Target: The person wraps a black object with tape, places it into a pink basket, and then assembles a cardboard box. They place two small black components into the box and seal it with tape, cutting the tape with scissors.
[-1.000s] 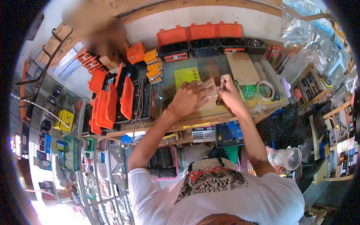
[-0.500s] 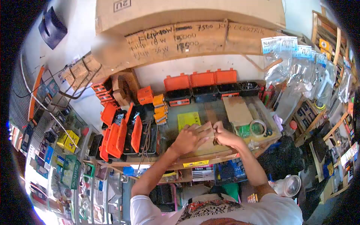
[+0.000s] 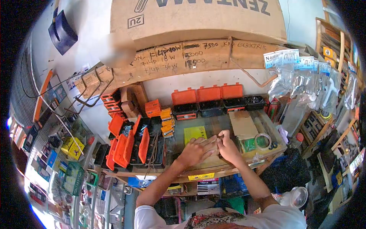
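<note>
Over the front middle of the workbench, a small piece of brown cardboard [image 3: 214,147] is between my two hands. My left hand [image 3: 193,153] lies across it from the left, fingers close together and pressing on it. From the right, my right hand [image 3: 228,149] pinches its edge with bent fingers and thumb. Fingers cover much of the piece, so its full shape is hidden. Just behind my left hand is a yellow printed sheet [image 3: 193,133] on the bench top. A larger flat cardboard sheet [image 3: 243,125] lies to the right of my right hand.
Black boxes with raised orange lids [image 3: 122,149] crowd the bench's left; more orange-lidded boxes [image 3: 209,102] line the back. A tape roll [image 3: 262,141] sits at the right. Plastic bags [image 3: 280,76] hang at the right, and a long cardboard strip [image 3: 190,57] spans the wall above.
The camera view has tilted up a little, so more of the big carton shows. The cardboard in my hands sits lower and flatter, and my right fingers have shifted upward along its edge.
</note>
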`<state>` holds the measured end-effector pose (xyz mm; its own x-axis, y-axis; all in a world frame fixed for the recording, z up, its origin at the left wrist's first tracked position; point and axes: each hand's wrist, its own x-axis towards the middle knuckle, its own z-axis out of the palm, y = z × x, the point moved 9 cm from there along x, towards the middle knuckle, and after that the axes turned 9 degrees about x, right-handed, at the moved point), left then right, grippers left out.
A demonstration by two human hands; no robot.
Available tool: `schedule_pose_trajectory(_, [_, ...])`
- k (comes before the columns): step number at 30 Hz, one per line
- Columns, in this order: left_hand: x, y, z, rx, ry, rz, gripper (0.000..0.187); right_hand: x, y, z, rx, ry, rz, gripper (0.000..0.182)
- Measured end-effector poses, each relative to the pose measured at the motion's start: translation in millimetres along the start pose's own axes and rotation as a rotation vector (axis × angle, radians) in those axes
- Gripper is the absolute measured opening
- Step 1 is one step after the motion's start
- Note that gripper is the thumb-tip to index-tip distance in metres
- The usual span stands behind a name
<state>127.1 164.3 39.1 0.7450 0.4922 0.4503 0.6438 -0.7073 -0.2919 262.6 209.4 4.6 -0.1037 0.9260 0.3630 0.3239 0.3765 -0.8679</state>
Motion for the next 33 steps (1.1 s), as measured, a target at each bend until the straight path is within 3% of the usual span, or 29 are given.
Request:
schedule_pose_trajectory(7, [2,0,4,-0.062,-0.067,-0.022,0.048,-16,-22,2,-0.068,0.081,-0.078,0.028])
schedule_pose_trajectory(10, [1,4,2,0.023,-0.043,-0.009,0.048,-26,-45,2,-0.204,0.059,-0.073,0.043])
schedule_pose_trajectory(16, [1,8,-1,0.063,-0.084,0.058,0.048,-44,-75,9,-0.305,-0.014,-0.273,0.079])
schedule_pose_trajectory(22, [4,7,-3,0.077,-0.071,0.062,0.052,-51,-82,5,-0.352,-0.067,-0.336,0.090])
schedule_pose_trajectory(28, [3,2,-2,-0.008,0.050,0.022,0.054,-55,-33,-9,-0.012,-0.040,0.048,0.084])
schedule_pose_trajectory(29, [2,1,-3,-0.034,0.059,0.013,0.053,-57,-42,-9,0.014,-0.063,0.011,0.076])
schedule_pose_trajectory(33, [6,1,-7,-0.034,0.004,0.008,0.049,-58,-31,-5,-0.105,-0.055,-0.095,0.070])
